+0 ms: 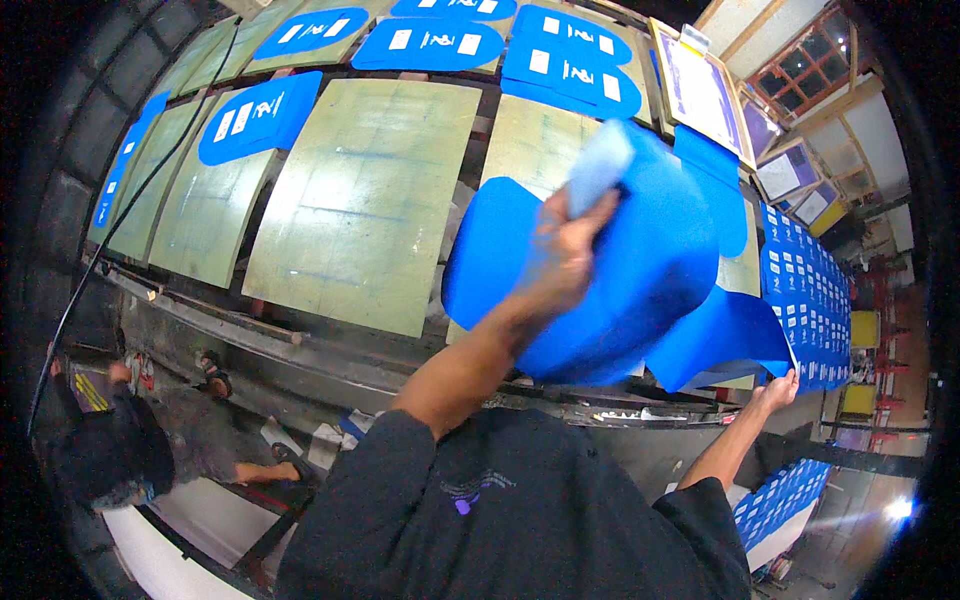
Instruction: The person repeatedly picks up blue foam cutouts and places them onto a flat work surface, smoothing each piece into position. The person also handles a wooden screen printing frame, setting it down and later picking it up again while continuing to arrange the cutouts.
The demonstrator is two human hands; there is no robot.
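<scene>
My left hand [562,255] is raised over the near boards, its fingers closed on a pale pad [604,161] that is blurred; whether it is cloth or sponge, I cannot tell. Around and behind that hand bulges a large blue sheet [660,217], blurred and curved. Another blue sheet part [487,240] with a rounded edge spreads left of my wrist. Lower right, my right hand [778,388] pinches the corner of a curling blue sheet [720,337]. Overlaps hide whether these blue parts are one piece.
Greenish boards [367,195] stand in rows, several bearing blue pieces [427,43] with white prints. A screen-printing frame [701,94] lies at the back right. A black cable [142,187] crosses the left side. Printed blue material [806,300] hangs at right. Another person [112,450] is low at left.
</scene>
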